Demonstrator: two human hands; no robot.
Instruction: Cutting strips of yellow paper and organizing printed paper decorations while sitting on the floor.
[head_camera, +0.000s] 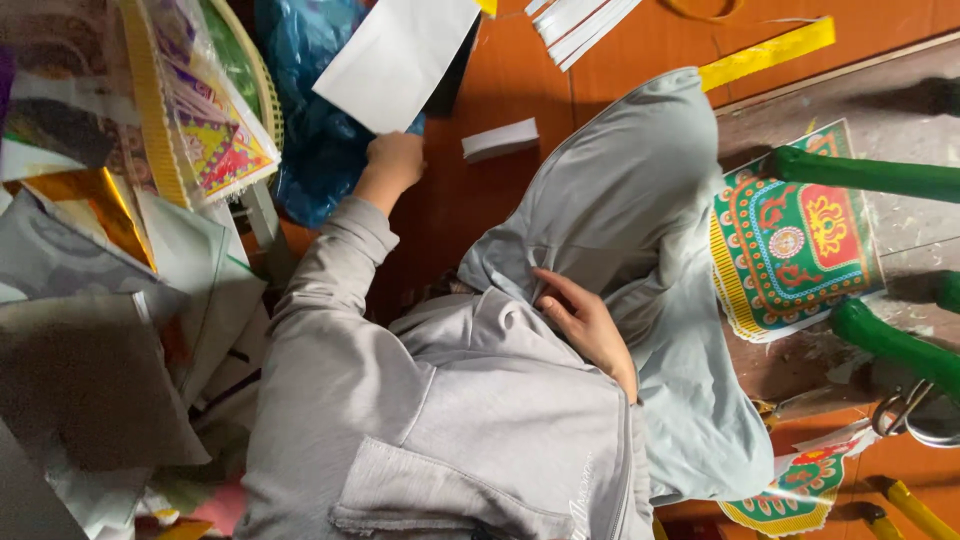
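Note:
My left hand (393, 163) reaches forward from a grey sleeve and grips the lower corner of a white paper sheet (400, 55), held above a blue plastic bag (310, 130). A small folded white paper block (500, 139) lies on the orange floor just to the right of that hand. My right hand (587, 325) rests flat against my raised knee in pale grey trousers (620, 190), fingers slightly bent on the fabric, holding nothing. My grey hoodie (430, 420) fills the lower middle.
A patterned red, green and yellow paper sheet (790, 240) lies at right under green stool legs (870, 175). Scissors (905, 410) sit at the right edge. Piled papers and gold foil (95, 205) crowd the left. White strips (580, 20) and a yellow strip (765, 55) lie ahead.

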